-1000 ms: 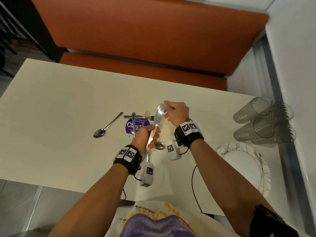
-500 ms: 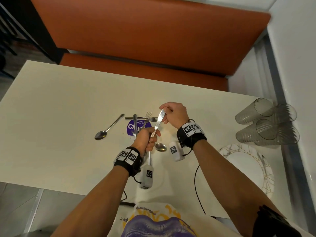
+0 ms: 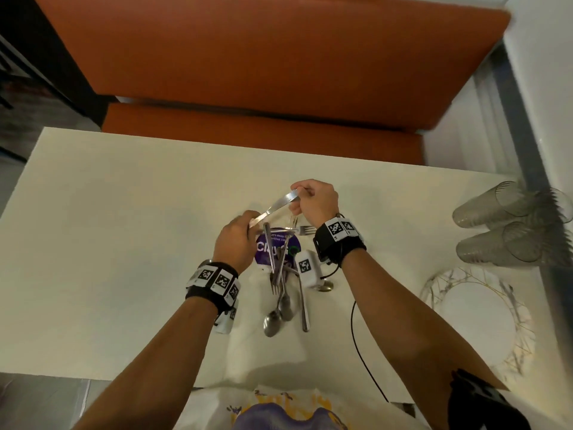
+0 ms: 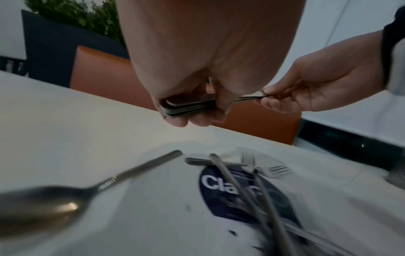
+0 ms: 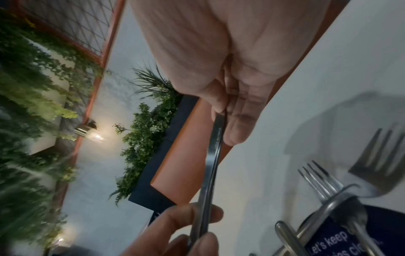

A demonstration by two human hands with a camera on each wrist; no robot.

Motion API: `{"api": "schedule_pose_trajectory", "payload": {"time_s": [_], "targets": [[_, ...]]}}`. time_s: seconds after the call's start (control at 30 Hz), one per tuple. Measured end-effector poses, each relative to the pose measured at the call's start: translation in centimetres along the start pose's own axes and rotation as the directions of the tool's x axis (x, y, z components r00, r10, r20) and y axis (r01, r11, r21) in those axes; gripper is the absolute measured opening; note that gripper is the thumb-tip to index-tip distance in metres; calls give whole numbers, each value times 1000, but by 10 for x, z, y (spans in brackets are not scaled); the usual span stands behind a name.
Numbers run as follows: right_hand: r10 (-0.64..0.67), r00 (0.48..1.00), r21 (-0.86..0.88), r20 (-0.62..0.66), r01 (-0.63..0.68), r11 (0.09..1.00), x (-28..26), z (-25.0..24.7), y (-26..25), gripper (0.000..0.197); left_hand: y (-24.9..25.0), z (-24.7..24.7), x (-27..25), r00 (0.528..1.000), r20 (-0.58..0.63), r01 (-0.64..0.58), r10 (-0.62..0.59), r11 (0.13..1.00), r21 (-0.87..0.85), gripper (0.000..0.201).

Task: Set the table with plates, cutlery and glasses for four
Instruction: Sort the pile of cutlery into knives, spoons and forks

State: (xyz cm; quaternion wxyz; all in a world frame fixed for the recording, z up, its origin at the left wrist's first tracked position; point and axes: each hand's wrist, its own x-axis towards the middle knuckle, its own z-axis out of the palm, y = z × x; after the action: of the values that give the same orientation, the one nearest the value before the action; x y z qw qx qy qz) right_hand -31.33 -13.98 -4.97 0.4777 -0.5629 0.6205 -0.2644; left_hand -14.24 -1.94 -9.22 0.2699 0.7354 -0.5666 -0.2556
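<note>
Now, starting at the left, the cream rectangular table (image 3: 124, 228) has wide bare room left of the round purple sticker (image 3: 263, 249). One steel spoon (image 4: 43, 207) lies there, well clear of the near edge. My left hand (image 3: 235, 240) has moved in the last second from the near side of the sticker to its far-left rim. Its fingers are curled tight round a stack of flat steel knives (image 4: 186, 105). The silver table knife (image 3: 276, 206) that stood steeply a moment ago now slants low between my hands, above the sticker's far side. My right hand (image 3: 316, 203), beyond the sticker to the right, pinches its other end between thumb and fingertips. I judge I am drawing one knife out of the stack, and no place is laid yet. Loose forks and spoons (image 3: 279, 299) lie across the sticker toward my edge. Well to the right of the sticker, four clear ribbed tumblers (image 3: 502, 231) lie on their sides against the wall. The gold-lined white plates (image 3: 434, 293) sit near that corner, so the open room is all to the left.
</note>
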Motion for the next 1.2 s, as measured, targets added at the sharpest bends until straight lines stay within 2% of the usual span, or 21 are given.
{"api": "schedule_pose_trajectory", "payload": {"time_s": [0.1, 0.17, 0.23, 0.33, 0.43, 0.57, 0.7, 0.8, 0.97, 1.13, 1.2], "targets": [[-20, 999, -83, 36, 23, 996, 16, 21, 10, 25, -29, -13, 26, 996, 84, 4, -7, 999, 32, 25], [-53, 998, -240, 44, 62, 969, 23, 31, 20, 26, -45, -20, 40, 994, 111, 9, -15, 998, 56, 24], [-113, 990, -440, 85, 139, 887, 28, 41, 31, 21, -56, -25, 49, 991, 132, 4, -14, 997, 77, 24], [-39, 974, -693, 221, 186, 696, 33, 50, 41, 21, -68, -28, 60, 982, 186, 21, -35, 997, 75, 29], [1, 958, -747, 286, 223, 627, 36, 53, 48, 21, -72, -28, 70, 971, 236, 14, -33, 996, 83, 29], [-21, 976, -733, 218, 178, 656, 40, 45, 54, 9, -72, -23, 84, 952, 305, -24, -9, 994, 104, 30], [29, 990, -749, 139, 86, 657, 47, 29, 62, 13, -65, -13, 94, 917, 395, -122, 57, 982, 143, 30], [47, 989, -712, 137, 66, 699, 45, 23, 69, 7, -59, -4, 99, 909, 403, -171, 106, 977, 128, 30], [15, 986, -555, 165, 80, 828, 34, 12, 84, 9, -53, 3, 102, 918, 377, -177, 126, 979, 105, 31], [23, 985, -468, 170, 60, 882, 17, 6, 97, 20, -53, 8, 99, 899, 404, -222, 169, 971, 88, 30], [65, 977, -471, 202, 39, 881, 10, -1, 99, 28, -54, 9, 96, 894, 410, -235, 183, 969, 79, 30]]}}
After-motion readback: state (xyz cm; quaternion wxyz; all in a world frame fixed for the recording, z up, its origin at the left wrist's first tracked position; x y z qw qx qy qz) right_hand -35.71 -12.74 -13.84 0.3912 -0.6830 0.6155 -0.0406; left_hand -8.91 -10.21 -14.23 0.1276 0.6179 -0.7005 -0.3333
